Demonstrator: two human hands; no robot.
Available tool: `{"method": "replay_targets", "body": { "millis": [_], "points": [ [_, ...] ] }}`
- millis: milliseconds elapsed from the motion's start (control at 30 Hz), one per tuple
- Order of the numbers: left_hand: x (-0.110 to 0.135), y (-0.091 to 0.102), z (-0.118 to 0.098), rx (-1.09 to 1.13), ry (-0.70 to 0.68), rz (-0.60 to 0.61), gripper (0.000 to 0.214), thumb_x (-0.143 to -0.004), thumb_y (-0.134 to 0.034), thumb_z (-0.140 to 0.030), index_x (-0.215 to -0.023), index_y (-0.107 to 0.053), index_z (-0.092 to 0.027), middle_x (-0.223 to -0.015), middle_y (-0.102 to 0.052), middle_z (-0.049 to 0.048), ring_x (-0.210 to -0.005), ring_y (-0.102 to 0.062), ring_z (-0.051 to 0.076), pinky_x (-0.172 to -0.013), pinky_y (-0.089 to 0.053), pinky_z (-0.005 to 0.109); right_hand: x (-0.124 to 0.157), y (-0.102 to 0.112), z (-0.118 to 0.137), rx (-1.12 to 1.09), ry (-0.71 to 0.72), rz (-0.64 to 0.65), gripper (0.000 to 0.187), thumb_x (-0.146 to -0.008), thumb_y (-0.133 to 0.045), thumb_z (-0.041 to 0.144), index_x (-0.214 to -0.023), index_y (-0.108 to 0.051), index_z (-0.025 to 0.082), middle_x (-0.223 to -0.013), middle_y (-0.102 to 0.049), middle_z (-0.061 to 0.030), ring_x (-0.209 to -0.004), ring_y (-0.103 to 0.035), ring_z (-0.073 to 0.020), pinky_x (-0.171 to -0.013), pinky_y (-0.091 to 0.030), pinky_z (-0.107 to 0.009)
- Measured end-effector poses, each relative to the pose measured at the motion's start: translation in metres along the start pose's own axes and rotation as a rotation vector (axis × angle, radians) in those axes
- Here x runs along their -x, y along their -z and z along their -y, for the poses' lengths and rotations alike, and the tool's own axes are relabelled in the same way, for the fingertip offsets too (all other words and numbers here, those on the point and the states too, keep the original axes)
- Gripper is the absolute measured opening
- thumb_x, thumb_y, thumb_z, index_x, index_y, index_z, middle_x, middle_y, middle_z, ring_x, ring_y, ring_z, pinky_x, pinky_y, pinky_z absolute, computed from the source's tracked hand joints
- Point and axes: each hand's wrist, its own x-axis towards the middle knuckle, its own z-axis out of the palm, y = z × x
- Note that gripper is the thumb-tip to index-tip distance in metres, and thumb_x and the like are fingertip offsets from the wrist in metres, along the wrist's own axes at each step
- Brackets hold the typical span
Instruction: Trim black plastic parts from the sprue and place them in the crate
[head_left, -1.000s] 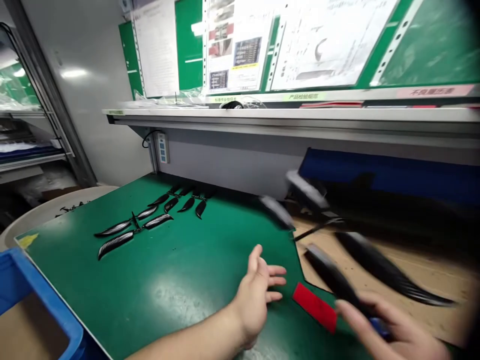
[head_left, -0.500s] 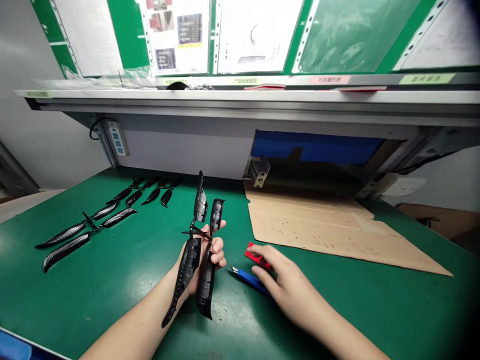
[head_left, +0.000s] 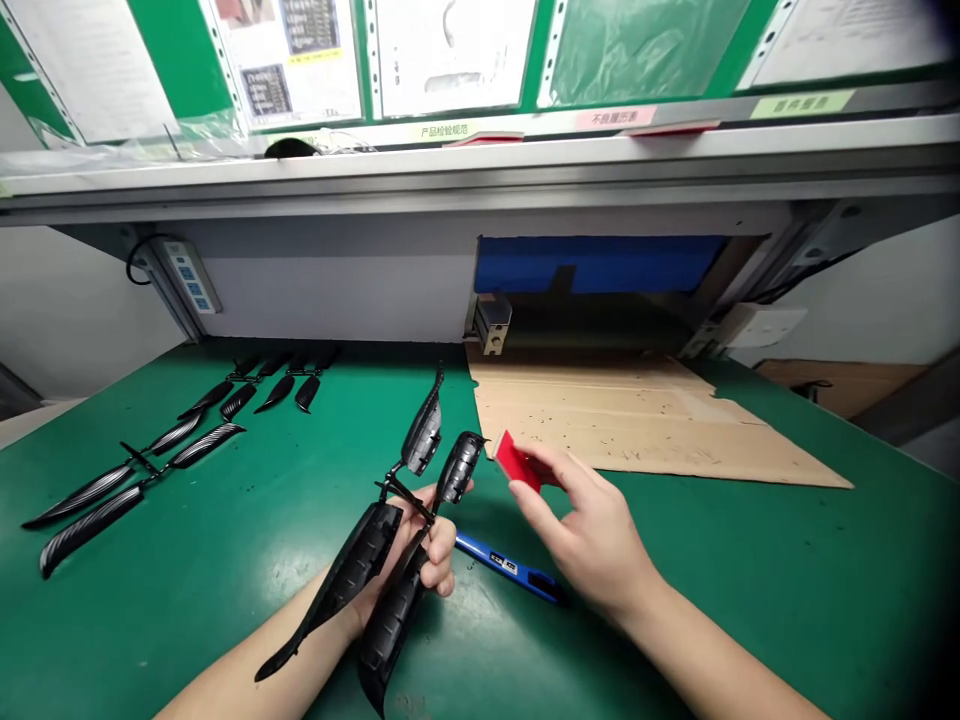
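Note:
My left hand (head_left: 433, 555) is closed around the middle of a black plastic moulded part (head_left: 352, 560), whose ribbed inner sides face me. It has long curved blades joined by a thin cross-shaped runner. My right hand (head_left: 592, 520) pinches a flat red piece (head_left: 516, 462) between thumb and fingers, just above the table and right of the black part. What kind of thing the red piece is, I cannot tell. Below the two hands lies a blue utility knife (head_left: 506, 568), flat on the green table (head_left: 720, 580).
Several similar black moulded parts (head_left: 142, 465) lie at the left and back left. A flat cardboard sheet (head_left: 600, 415) covers the back right. A metal bracket (head_left: 493, 325) juts out under the shelf (head_left: 420, 185). A power strip (head_left: 191, 275) hangs at the left post.
My right hand has picked the red piece up off the table beside the blue knife. The black part in my left hand has tilted to the right, and the view has shifted.

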Motion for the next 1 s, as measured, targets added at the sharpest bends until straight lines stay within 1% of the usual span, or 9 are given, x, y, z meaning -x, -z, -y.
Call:
{"method": "replay_targets", "body": {
  "millis": [67, 133, 200, 300, 433, 667, 767, 867, 1000],
  "points": [
    [0.000, 0.001, 0.004, -0.046, 0.038, -0.019, 0.045, -0.095, -0.039, -0.043, -0.071, -0.062, -0.012, -0.055, -0.043, -0.0007, -0.042, -0.042, 0.009, -0.054, -0.044, 0.026, 0.004, -0.002, 0.012, 0.034, 0.135, 0.063, 0.035, -0.098, -0.051, 0.033, -0.131, -0.048, 0.022, -0.126, -0.052, -0.0091, -0.113, -0.053, -0.0252, -0.095, -0.048, -0.038],
    [0.000, -0.001, 0.007, -0.095, 0.073, -0.027, 0.053, -0.095, -0.039, -0.046, -0.057, -0.054, -0.013, -0.052, -0.043, 0.0009, -0.044, -0.044, 0.010, -0.058, -0.045, 0.027, 0.008, -0.008, 0.019, 0.097, 0.231, 0.146, 0.040, -0.100, -0.049, 0.030, -0.137, -0.042, 0.020, -0.133, -0.046, -0.0121, -0.119, -0.047, -0.0273, -0.098, -0.047, -0.041],
    [0.002, -0.004, 0.006, -0.112, 0.091, -0.043, 0.053, -0.095, -0.038, -0.047, -0.058, -0.053, -0.013, -0.051, -0.044, 0.0013, -0.044, -0.045, 0.010, -0.059, -0.046, 0.027, 0.012, -0.013, 0.023, 0.148, 0.292, 0.167, 0.042, -0.100, -0.048, 0.025, -0.140, -0.038, 0.018, -0.134, -0.043, -0.0150, -0.118, -0.047, -0.0289, -0.095, -0.048, -0.043],
    [0.002, -0.006, 0.004, -0.093, 0.080, -0.067, 0.040, -0.096, -0.039, -0.042, -0.073, -0.057, -0.013, -0.052, -0.046, -0.0002, -0.042, -0.045, 0.011, -0.054, -0.046, 0.027, 0.013, -0.016, 0.024, 0.157, 0.380, 0.179, 0.042, -0.099, -0.046, 0.018, -0.140, -0.038, 0.017, -0.132, -0.044, -0.0161, -0.113, -0.050, -0.0289, -0.088, -0.051, -0.042],
    [0.001, -0.004, 0.003, -0.095, 0.068, -0.069, 0.032, -0.096, -0.038, -0.039, -0.085, -0.056, -0.015, -0.052, -0.046, -0.0015, -0.039, -0.043, 0.011, -0.050, -0.045, 0.026, 0.011, -0.013, 0.024, 0.160, 0.320, 0.149, 0.039, -0.098, -0.047, 0.019, -0.137, -0.044, 0.018, -0.128, -0.048, -0.0146, -0.109, -0.052, -0.0279, -0.088, -0.051, -0.042],
    [-0.001, 0.001, 0.006, -0.109, 0.122, -0.074, 0.049, -0.096, -0.035, -0.045, -0.063, -0.051, -0.013, -0.048, -0.040, -0.0015, -0.037, -0.039, 0.010, -0.049, -0.042, 0.026, 0.010, -0.013, 0.023, 0.108, 0.279, 0.143, 0.038, -0.097, -0.049, 0.018, -0.134, -0.047, 0.016, -0.125, -0.049, -0.0145, -0.109, -0.051, -0.0280, -0.088, -0.050, -0.043],
    [-0.001, 0.002, 0.005, -0.111, 0.124, -0.073, 0.053, -0.096, -0.034, -0.045, -0.058, -0.051, -0.012, -0.049, -0.041, -0.0002, -0.038, -0.040, 0.010, -0.050, -0.043, 0.027, 0.011, -0.013, 0.023, 0.074, 0.329, 0.185, 0.037, -0.097, -0.048, 0.018, -0.134, -0.047, 0.017, -0.127, -0.048, -0.0144, -0.109, -0.051, -0.0275, -0.088, -0.050, -0.042],
    [0.001, -0.001, 0.004, -0.124, 0.099, -0.088, 0.054, -0.096, -0.035, -0.042, -0.054, -0.051, -0.012, -0.048, -0.041, 0.0003, -0.036, -0.039, 0.010, -0.049, -0.042, 0.027, 0.010, -0.013, 0.021, 0.098, 0.232, 0.134, 0.036, -0.097, -0.048, 0.019, -0.133, -0.049, 0.018, -0.124, -0.049, -0.0138, -0.109, -0.051, -0.0277, -0.089, -0.050, -0.043],
    [0.004, -0.005, 0.004, -0.141, 0.145, -0.048, 0.068, -0.098, -0.024, -0.046, -0.043, -0.047, -0.013, -0.037, -0.033, 0.0012, -0.035, -0.038, 0.011, -0.049, -0.040, 0.025, 0.010, -0.012, 0.023, 0.076, 0.220, 0.112, 0.035, -0.097, -0.048, 0.017, -0.132, -0.049, 0.017, -0.127, -0.046, -0.0135, -0.111, -0.048, -0.0271, -0.092, -0.047, -0.043]
  ]
}}
